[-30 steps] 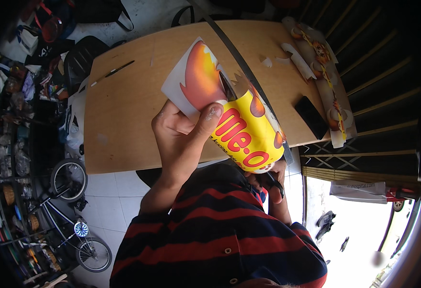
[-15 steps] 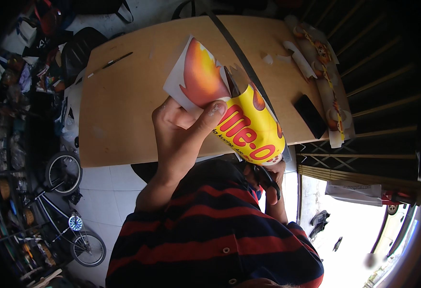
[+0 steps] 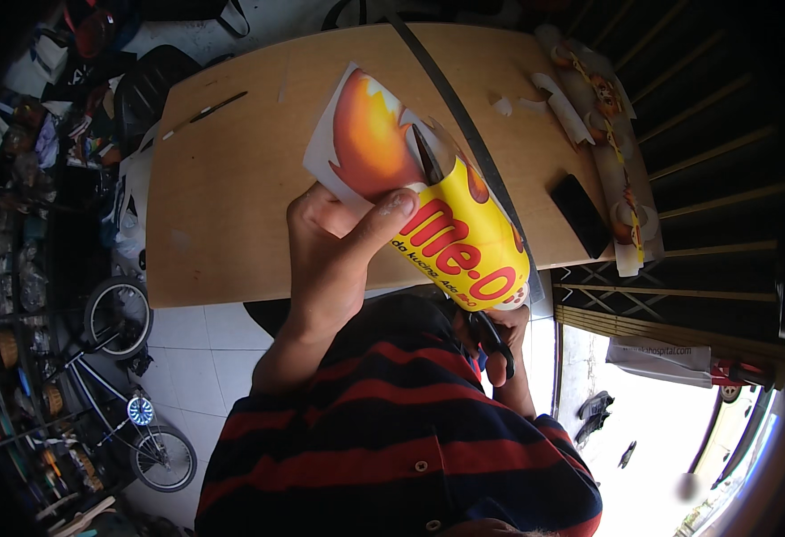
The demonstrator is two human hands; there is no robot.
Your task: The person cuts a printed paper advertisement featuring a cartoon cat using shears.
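Observation:
My left hand (image 3: 343, 246) pinches a printed sheet (image 3: 466, 240) between thumb and fingers, above the table's near edge. The sheet has a white margin, an orange flame picture and a curled yellow part with red lettering. In my right hand (image 3: 506, 336), lower and to the right, is a pair of scissors (image 3: 492, 340), gripped by its black handles. The blades run behind the curled yellow part, and their dark tip shows by the flame's edge. Most of the right hand's fingers are hidden behind the sheet and the handles.
Beneath the sheet is a brown table (image 3: 231, 197) with a long dark strip (image 3: 459, 116) across it. A phone (image 3: 580, 215), paper scraps (image 3: 560, 107) and printed cut-offs (image 3: 620, 170) lie to the right, a pen (image 3: 204, 119) to the left. A bicycle (image 3: 115, 385) stands at the lower left.
The scissor tip shows more fully by the flame's edge, and the handles sit slightly lower. The sheet has tilted a little; my left hand keeps the same pinch.

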